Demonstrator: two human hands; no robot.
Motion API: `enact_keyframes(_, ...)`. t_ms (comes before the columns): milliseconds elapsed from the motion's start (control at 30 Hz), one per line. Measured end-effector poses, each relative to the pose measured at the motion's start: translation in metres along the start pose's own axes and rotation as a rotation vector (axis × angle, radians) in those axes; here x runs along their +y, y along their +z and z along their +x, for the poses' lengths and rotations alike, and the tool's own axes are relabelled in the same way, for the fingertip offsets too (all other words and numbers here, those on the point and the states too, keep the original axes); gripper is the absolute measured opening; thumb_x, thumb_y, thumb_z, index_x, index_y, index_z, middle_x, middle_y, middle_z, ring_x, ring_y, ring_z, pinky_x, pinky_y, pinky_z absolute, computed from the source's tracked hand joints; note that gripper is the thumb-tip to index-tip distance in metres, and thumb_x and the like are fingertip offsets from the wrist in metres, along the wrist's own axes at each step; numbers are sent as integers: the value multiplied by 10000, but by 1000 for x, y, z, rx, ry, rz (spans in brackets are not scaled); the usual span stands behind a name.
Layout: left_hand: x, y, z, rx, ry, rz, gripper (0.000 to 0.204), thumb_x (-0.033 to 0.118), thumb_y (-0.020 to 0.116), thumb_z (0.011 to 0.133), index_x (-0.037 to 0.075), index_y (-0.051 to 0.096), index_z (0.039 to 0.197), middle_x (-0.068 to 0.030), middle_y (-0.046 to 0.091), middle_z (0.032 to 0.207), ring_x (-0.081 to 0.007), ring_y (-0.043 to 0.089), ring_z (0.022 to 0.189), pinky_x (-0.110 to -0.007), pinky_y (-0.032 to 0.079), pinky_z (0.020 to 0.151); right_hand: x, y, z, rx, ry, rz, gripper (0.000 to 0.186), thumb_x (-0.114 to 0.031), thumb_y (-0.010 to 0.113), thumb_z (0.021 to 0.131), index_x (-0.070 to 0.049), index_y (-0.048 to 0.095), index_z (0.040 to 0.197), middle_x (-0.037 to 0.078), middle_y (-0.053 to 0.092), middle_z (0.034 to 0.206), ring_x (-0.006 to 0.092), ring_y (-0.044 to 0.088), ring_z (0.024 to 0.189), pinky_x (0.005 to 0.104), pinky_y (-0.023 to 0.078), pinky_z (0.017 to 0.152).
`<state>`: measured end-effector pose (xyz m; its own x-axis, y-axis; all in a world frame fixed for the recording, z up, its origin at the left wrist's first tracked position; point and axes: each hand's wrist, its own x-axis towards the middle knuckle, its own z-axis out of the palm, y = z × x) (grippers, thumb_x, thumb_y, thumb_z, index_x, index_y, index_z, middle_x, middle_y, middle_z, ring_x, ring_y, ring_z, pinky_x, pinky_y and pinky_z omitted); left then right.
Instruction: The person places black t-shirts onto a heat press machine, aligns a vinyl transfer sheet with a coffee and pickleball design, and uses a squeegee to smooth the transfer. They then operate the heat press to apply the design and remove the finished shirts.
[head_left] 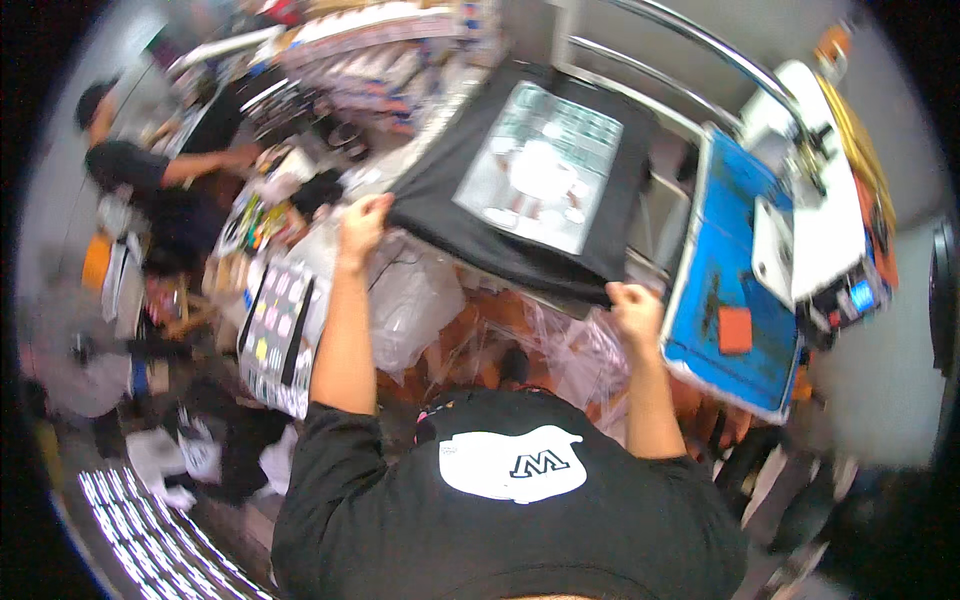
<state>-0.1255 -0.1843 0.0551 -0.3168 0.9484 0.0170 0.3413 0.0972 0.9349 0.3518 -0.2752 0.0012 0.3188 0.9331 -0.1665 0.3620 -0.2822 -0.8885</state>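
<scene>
A black T-shirt (430, 190) lies stretched over a flat platen in front of me, its near edge pulled toward my body. On it sits a pale rectangular print (540, 165) with a white cartoon figure and greenish lettering. My left hand (365, 222) is closed on the shirt's near left corner. The near right corner is pinched in my right hand (636, 306). Between the two hands the cloth hangs taut and slightly lifted. The metal frame beneath it is mostly hidden by the fabric.
To the right are a blue tray-like panel (735, 260) with an orange block (735, 330) and a white machine part (815, 160) beneath chrome rails (690, 30). Clear plastic bags (410, 300) hang below the shirt. A co-worker (140, 170) stands at a cluttered table on the left.
</scene>
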Motion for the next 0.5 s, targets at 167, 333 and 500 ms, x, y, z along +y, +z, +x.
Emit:
enact_keyframes(167, 41, 7, -130, -303, 21, -1365, 435, 360, 579, 986, 17, 602, 1253, -116, 665, 1208, -226, 641, 1093, -396, 521, 927, -106, -93, 23, -749, -394, 1156, 503, -353, 608, 955, -18, 557, 1327, 191, 581, 1340, 334, 547, 1244, 523, 386, 1087)
enact_keyframes(333, 21, -69, -306, -263, 70, -1626, 472, 373, 582, 978, 27, 535, 1295, -141, 595, 1326, -301, 582, 1211, -460, 469, 1036, -265, -24, -27, -823, -996, 743, 636, -328, 689, 893, 17, 497, 1391, 190, 518, 1412, 371, 476, 1320, 547, 269, 1159)
enact_keyframes(500, -34, -195, -488, 715, 376, -1506, 561, 364, 598, 954, 8, 464, 1365, -173, 590, 1288, -340, 573, 1170, -523, 420, 1065, -361, 178, -191, -1244, -496, 785, 450, -162, 625, 905, -1, 555, 1320, 191, 572, 1347, 359, 506, 1290, 565, 342, 1107)
